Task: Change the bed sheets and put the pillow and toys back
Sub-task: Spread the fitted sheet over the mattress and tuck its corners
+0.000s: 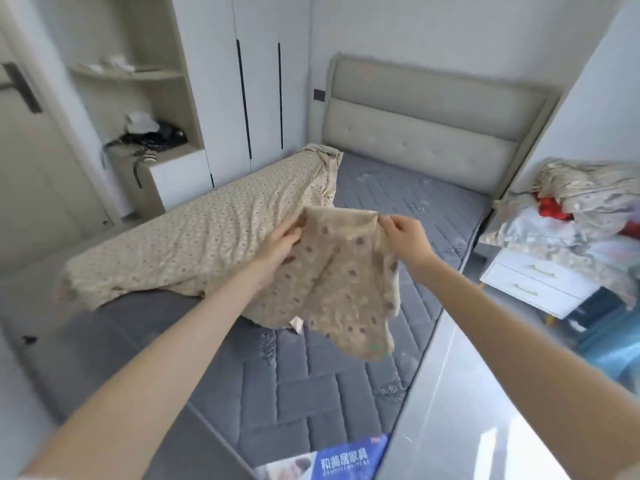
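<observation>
A beige dotted bed sheet [194,247] lies bunched along the left side of the bare grey quilted mattress [311,386]. I hold one corner of the sheet up over the middle of the bed. My left hand [278,242] grips the corner's left edge and my right hand [403,232] pinches its top right edge, so the fabric hangs down between them. A padded beige headboard [429,133] stands at the far end. No pillow shows as such.
A heap of bedding and red items [585,216] rests on a white bedside drawer unit [533,284] at right. White wardrobes [259,88] and open shelves [138,98] line the left wall. A blue label [332,459] sits at the mattress's near edge.
</observation>
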`<act>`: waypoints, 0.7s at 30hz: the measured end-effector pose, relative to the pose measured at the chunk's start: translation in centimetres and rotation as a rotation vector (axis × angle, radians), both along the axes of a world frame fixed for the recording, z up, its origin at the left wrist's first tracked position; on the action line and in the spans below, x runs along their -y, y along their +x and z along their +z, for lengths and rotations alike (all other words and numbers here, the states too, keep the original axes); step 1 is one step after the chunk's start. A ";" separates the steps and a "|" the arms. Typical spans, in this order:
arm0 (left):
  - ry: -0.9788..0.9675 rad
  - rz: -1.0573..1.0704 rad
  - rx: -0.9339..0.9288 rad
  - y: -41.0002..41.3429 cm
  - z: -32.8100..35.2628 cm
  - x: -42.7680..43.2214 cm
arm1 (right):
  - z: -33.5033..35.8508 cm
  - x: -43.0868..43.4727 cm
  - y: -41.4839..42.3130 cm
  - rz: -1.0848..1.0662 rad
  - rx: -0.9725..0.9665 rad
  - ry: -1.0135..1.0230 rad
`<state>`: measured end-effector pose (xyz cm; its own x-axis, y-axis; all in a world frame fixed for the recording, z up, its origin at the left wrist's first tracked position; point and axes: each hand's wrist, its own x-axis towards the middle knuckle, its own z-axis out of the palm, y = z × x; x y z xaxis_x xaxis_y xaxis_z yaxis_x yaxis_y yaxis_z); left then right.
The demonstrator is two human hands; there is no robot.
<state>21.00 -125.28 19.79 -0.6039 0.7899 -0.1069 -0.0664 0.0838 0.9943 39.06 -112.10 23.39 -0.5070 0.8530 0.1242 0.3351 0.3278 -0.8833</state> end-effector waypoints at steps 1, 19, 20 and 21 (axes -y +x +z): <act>-0.040 -0.088 0.005 0.7 -0.5 0.4 | 0.6 0.1 0.2 -0.008 -0.046 -0.046; -0.489 0.082 -0.447 13.8 -9.0 -1.6 | 2.3 -4.7 4.3 0.085 -0.200 -0.564; -0.454 0.101 -0.459 14.0 -8.9 -1.1 | 1.9 -5.6 4.7 0.104 -0.143 -0.551; -0.419 0.128 -0.474 14.4 -8.8 -0.6 | 1.4 -6.5 5.2 0.119 -0.076 -0.538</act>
